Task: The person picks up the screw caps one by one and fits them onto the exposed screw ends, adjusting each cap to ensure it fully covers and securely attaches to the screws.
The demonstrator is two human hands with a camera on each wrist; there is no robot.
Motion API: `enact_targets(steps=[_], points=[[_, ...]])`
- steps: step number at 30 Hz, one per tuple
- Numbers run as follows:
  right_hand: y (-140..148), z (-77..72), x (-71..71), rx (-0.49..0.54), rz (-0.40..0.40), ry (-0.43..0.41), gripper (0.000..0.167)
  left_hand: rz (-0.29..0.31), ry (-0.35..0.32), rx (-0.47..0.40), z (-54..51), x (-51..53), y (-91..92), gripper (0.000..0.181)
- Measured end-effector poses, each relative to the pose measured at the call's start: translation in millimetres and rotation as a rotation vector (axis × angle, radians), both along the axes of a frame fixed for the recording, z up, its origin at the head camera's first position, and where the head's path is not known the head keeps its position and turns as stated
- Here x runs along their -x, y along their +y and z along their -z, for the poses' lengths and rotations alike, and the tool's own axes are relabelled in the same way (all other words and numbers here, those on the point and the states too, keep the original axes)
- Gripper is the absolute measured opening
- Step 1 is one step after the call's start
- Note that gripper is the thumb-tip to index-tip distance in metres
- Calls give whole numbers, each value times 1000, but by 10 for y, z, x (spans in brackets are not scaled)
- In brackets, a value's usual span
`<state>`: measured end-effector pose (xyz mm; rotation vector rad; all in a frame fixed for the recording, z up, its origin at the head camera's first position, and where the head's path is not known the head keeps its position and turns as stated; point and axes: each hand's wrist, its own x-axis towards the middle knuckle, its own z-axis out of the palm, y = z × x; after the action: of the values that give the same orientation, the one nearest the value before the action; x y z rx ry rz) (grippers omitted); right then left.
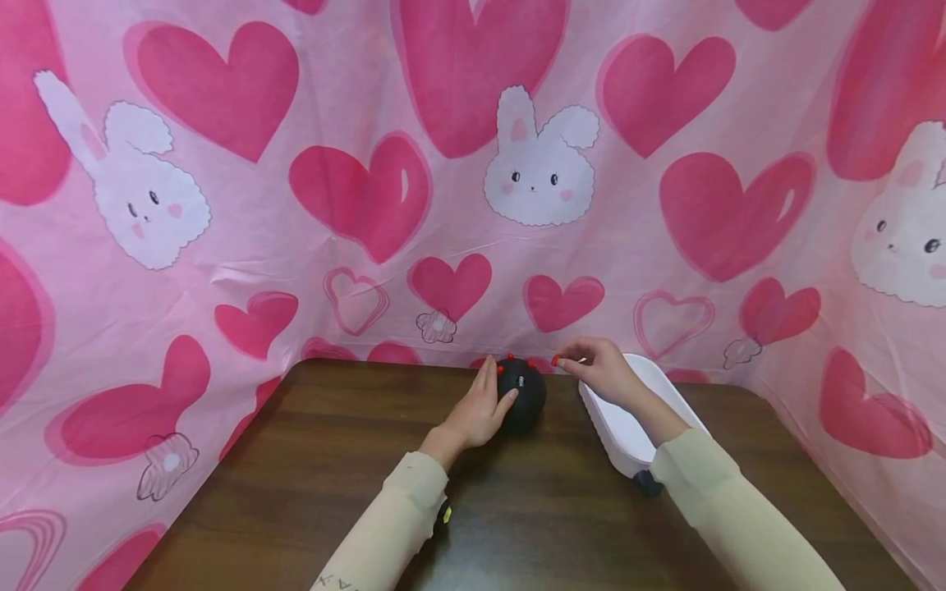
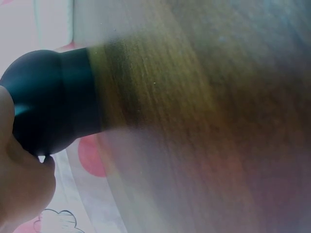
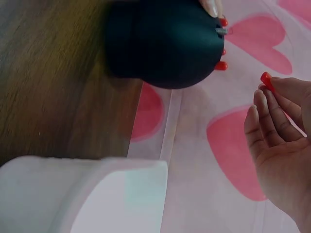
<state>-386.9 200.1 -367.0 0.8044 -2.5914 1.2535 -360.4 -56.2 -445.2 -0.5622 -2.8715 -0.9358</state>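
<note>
A black rounded object point(image 1: 526, 409) stands on the table on a narrower cylindrical base point(image 2: 80, 92). Several small red caps point(image 3: 221, 65) stick out of its top, and a bare threaded metal screw point(image 3: 221, 31) shows among them. My left hand point(image 1: 473, 413) holds its left side, thumb in front and fingers along the far side. To the right of it, my right hand point(image 1: 604, 373) pinches a loose red cap point(image 3: 266, 79) between thumb and index finger, apart from the black object. In the right wrist view the other fingers are loosely bent.
Beneath my right forearm lies a white oblong tray point(image 1: 624, 455), with a small dark thing point(image 1: 647, 483) at its near end. The brown wooden table point(image 1: 310, 492) meets a pink heart-and-rabbit cloth point(image 1: 458, 222) behind. Something black and yellow point(image 1: 446, 514) peeks out beside my left sleeve.
</note>
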Motion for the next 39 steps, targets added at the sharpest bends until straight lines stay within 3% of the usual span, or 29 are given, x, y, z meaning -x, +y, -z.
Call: enact_targets(steps=[17, 24, 39], points=[[-316, 67, -18, -2, 14, 51, 15, -4, 0, -21, 43, 21, 19, 85], [-392, 139, 15, -31, -21, 123, 13, -9, -11, -26, 40, 20, 22, 85], [-502, 263, 14, -86, -60, 113, 17, -6, -4, -29, 50, 39, 7, 84]])
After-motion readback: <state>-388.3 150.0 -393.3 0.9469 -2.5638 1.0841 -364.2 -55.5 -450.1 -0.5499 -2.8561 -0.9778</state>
